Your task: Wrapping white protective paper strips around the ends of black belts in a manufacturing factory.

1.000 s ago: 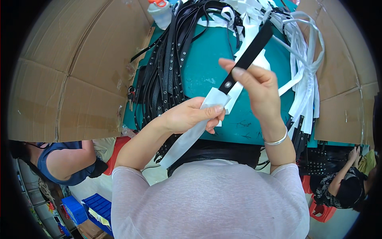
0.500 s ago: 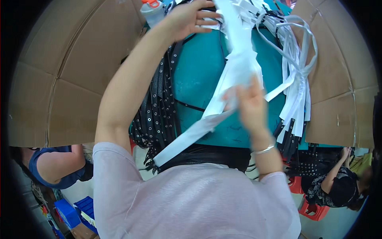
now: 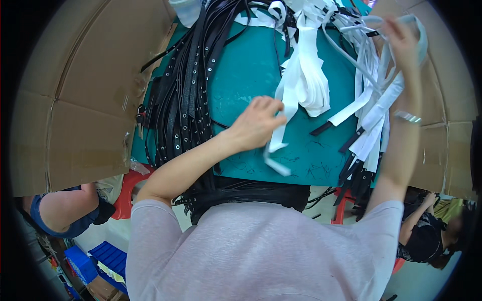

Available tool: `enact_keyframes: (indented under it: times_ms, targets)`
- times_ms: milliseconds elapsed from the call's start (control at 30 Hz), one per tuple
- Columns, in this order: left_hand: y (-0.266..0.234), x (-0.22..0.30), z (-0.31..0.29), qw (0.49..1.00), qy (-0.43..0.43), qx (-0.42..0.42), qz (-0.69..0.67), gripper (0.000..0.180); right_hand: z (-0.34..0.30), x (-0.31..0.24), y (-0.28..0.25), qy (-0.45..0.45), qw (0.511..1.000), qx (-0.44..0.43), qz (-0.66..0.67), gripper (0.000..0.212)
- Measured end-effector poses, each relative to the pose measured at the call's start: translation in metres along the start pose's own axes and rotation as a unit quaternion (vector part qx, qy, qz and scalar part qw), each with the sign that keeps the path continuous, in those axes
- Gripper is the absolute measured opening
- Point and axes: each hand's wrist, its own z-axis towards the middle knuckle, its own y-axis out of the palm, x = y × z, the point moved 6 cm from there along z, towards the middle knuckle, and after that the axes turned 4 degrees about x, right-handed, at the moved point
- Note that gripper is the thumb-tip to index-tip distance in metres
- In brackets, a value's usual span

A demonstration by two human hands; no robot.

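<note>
My left hand is over the middle of the teal table top, its fingers curled and pinching a white strip whose lower end dangles beneath them. That strip hangs from a bundle of folded white strips lying beyond the hand. At the right my right hand is raised among white-wrapped straps with black ends. Motion smears its fingers, so their grip is unclear. A pale strap loop curves beside this hand.
Black eyeleted straps lie heaped along the table's left side. Cardboard walls flank both sides. A translucent container stands at the far left. People sit beyond both walls, and blue crates are on the floor.
My left hand has come down from the far side toward the middle. My right hand has moved from the middle to the far right, and a wrapped strap now lies over the right pile.
</note>
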Motion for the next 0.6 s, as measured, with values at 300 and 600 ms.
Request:
enact_keyframes:
  times_ms: [300,600]
  targets:
    - [0.014,0.035,-0.059,0.983,0.153,-0.089,-0.044,0.014,-0.216,-0.156,0.136,0.172,0.942,-0.212,0.195,0.024]
    - [-0.135,-0.018,-0.118,0.852,-0.262,0.364,-0.269,0.007,-0.246,-0.133,0.159,0.058,0.965,-0.248,0.057,0.03]
